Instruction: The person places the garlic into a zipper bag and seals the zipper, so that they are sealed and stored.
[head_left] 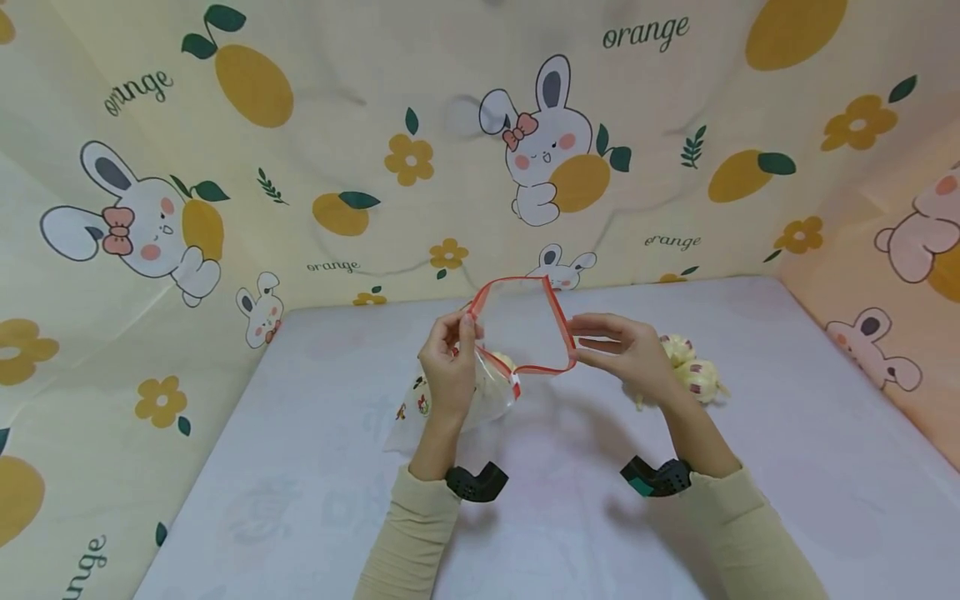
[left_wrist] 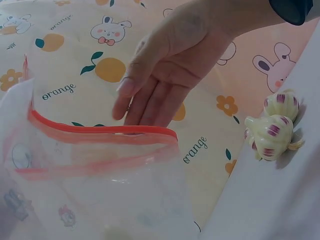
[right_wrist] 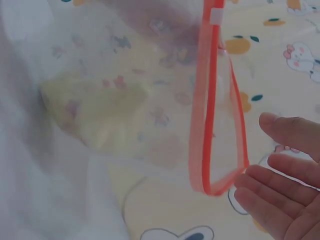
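A clear zip bag [head_left: 491, 404] with a red zip rim [head_left: 561, 321] and small printed figures hangs with its mouth spread wide. My left hand [head_left: 450, 362] pinches the rim on the left side, thumb uppermost. On the opposite side, my right hand [head_left: 630, 350] has its fingers extended, with the fingertips right at the rim. The right wrist view shows a white zip slider [right_wrist: 216, 16] on the rim. Through the film there, a pale yellowish thing with a purple patch [right_wrist: 75, 110] shows blurred inside the bag.
Garlic bulbs [head_left: 701, 381] with purple streaks lie on the white table [head_left: 300, 400], behind and right of my right hand. A patterned cloth wall [head_left: 450, 125] with rabbits and oranges closes off the table's back and sides.
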